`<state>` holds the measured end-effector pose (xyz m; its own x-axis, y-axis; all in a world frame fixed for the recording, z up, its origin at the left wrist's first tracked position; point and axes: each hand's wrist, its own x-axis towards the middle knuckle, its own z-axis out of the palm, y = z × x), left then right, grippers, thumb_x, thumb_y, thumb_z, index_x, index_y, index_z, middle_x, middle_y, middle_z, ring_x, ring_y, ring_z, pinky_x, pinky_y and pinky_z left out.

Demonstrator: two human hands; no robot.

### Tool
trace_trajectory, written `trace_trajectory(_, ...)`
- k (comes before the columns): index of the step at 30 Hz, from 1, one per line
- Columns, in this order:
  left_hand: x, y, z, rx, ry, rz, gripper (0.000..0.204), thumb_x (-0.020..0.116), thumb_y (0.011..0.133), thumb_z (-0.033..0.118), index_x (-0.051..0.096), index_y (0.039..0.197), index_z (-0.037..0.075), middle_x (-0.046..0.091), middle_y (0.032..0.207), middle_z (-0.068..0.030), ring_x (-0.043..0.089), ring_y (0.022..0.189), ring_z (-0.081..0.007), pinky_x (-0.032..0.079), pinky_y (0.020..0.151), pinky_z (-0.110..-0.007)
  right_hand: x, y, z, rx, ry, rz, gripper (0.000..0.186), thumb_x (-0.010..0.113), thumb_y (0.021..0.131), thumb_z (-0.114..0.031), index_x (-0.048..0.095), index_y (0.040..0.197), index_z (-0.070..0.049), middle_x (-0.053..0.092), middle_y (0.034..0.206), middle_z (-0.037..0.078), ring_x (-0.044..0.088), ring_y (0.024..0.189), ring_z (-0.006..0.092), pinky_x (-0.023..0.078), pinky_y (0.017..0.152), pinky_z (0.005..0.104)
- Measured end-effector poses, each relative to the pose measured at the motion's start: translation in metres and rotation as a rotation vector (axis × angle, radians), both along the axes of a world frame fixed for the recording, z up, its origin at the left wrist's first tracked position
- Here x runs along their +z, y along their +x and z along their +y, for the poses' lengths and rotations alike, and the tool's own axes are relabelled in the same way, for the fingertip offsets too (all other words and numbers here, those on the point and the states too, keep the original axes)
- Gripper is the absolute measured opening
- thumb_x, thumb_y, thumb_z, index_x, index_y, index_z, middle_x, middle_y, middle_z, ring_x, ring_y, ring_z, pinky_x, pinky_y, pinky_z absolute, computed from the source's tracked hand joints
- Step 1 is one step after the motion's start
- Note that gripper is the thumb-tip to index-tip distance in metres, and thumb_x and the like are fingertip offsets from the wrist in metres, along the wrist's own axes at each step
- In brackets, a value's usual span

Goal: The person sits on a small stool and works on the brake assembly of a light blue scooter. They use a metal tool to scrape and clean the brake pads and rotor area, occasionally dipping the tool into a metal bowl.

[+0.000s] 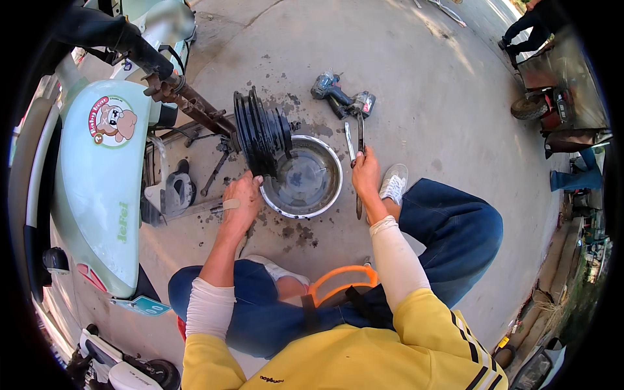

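Observation:
A black wheel rim [250, 130] without a tyre is at the end of a rusty fork leg [198, 107]. My left hand [242, 198], a plaster on it, is closed at the rim's near edge, its thumb against the metal. Partly under the rim stands a round metal basin [335, 185] with water in it. To the right of the basin, my right hand [365, 174] is closed round a long dark metal tool [361, 133], perhaps a wrench; my fingers hide its middle. Beside it is a slim silver bar [349, 140].
A cordless power drill [331, 91] lies beyond my right hand. The pale green scooter [97, 182] fills the left. Loose parts and a spanner [214, 174] lie left of the basin. An orange ring-shaped handle [341, 276] is between my legs. Another person [530, 29] stands far right.

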<state>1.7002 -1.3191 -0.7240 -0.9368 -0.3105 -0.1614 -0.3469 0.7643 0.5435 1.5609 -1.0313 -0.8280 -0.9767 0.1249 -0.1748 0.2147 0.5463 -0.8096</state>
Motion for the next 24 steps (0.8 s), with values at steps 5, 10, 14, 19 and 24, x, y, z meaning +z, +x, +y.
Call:
trace_trajectory(5,-0.001,-0.002,-0.004,0.022,0.060,-0.068,0.025,0.057,0.102,0.021,0.066,0.103,-0.002,0.068,0.085,-0.0318,0.065,0.084,-0.0522,0.048,0.076,-0.059,-0.109,0.022,0.044,-0.020,0.342,-0.221,0.031,0.053,0.102,-0.017,0.060,0.131,-0.005,0.071,0.093,0.024,0.067,0.089,0.0468,0.051,0.082,0.0550)
trace_trajectory(10,-0.006,-0.002,-0.003,0.025,0.003,-0.054,0.023,0.057,0.103,0.020,0.064,0.100,-0.002,0.070,0.080,-0.0238,0.069,0.078,-0.0423,0.052,0.071,-0.050,-0.115,0.041,0.035,-0.030,0.602,0.182,0.039,0.057,0.099,-0.011,0.057,0.138,-0.006,0.066,0.110,0.026,0.063,0.108,0.0445,0.050,0.091,0.0512)
trace_trajectory(14,0.006,0.007,-0.003,0.046,-0.021,-0.057,0.023,0.057,0.104,0.020,0.063,0.101,-0.002,0.070,0.079,-0.0230,0.070,0.077,-0.0414,0.053,0.070,-0.049,-0.073,0.062,-0.042,0.426,-0.170,-0.007,0.044,0.064,0.097,-0.015,0.059,0.137,0.000,0.058,0.127,0.025,0.058,0.120,0.0416,0.046,0.102,0.0451)
trace_trajectory(19,0.008,0.003,0.000,0.029,-0.041,-0.063,0.025,0.059,0.103,0.021,0.062,0.097,-0.004,0.067,0.081,-0.0292,0.067,0.078,-0.0492,0.051,0.068,-0.055,-0.156,0.076,-0.119,-0.281,0.091,-0.083,0.047,0.068,0.096,-0.025,0.061,0.130,0.007,0.066,0.118,0.024,0.062,0.116,0.0413,0.046,0.103,0.0423)
trace_trajectory(24,0.006,-0.006,0.001,-0.020,-0.004,-0.031,0.027,0.061,0.102,0.020,0.061,0.093,-0.005,0.067,0.081,-0.0305,0.067,0.078,-0.0497,0.052,0.068,-0.056,-0.151,0.073,-0.124,-0.724,-1.630,-0.794,0.035,0.048,0.110,-0.035,0.057,0.090,-0.008,0.057,0.076,0.004,0.050,0.059,0.0172,0.042,0.052,0.0305)
